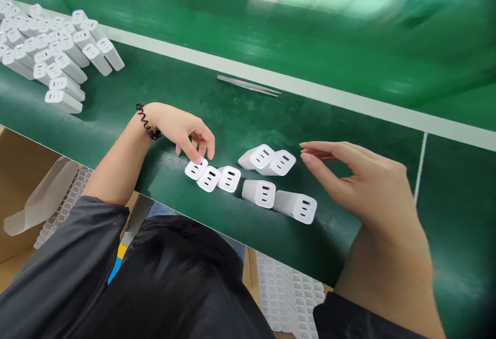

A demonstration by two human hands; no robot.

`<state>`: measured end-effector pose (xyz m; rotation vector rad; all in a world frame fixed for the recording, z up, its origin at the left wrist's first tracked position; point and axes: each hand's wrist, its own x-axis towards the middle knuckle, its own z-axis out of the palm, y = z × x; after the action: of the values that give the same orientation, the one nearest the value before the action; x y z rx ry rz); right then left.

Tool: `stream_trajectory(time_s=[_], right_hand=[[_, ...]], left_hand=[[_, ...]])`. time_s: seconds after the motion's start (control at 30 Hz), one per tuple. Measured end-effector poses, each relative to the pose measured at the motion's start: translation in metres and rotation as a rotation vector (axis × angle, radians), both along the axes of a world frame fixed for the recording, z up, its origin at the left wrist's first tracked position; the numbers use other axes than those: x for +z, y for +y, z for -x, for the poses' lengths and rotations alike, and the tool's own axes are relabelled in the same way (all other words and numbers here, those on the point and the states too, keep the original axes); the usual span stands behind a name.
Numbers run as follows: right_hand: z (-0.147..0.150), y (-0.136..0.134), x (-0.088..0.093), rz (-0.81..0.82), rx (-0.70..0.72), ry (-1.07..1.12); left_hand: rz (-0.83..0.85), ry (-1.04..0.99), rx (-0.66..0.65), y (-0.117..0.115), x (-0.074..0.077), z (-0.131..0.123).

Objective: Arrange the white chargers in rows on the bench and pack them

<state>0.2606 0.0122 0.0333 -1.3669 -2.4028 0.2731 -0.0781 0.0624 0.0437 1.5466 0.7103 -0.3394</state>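
My left hand [185, 128] reaches over a short row of white charger blocks, its fingers loosely bent and apart. One fingertip touches the top edge of the leftmost charger [196, 169]. Beside that one stand a second charger [209, 179] and a third charger [229, 179], port faces up. To the right of the row, my right hand [360, 173] hovers with thumb and fingers apart, holding nothing. Nearest to it are a tilted charger [282, 163] leaning against another charger [262, 156], and a lower charger [305, 209] next to one more charger [265, 194].
A large group of white chargers [64, 62] stands at the far left of the green bench [170, 80]. Metal tweezers [248, 86] lie near the pale strip [310, 93]. Below the front edge are a cardboard box [19, 173] and white cell trays [287, 297].
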Motion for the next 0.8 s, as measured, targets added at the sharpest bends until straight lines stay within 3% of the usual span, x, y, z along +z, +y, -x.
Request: stream_trajectory(time_s=[0.8], right_hand=[[-0.0008,-0.0011,-0.0001,0.026,-0.012,-0.027]], left_hand=[[0.002,-0.011,0.018,0.0000,-0.0009,0.0006]])
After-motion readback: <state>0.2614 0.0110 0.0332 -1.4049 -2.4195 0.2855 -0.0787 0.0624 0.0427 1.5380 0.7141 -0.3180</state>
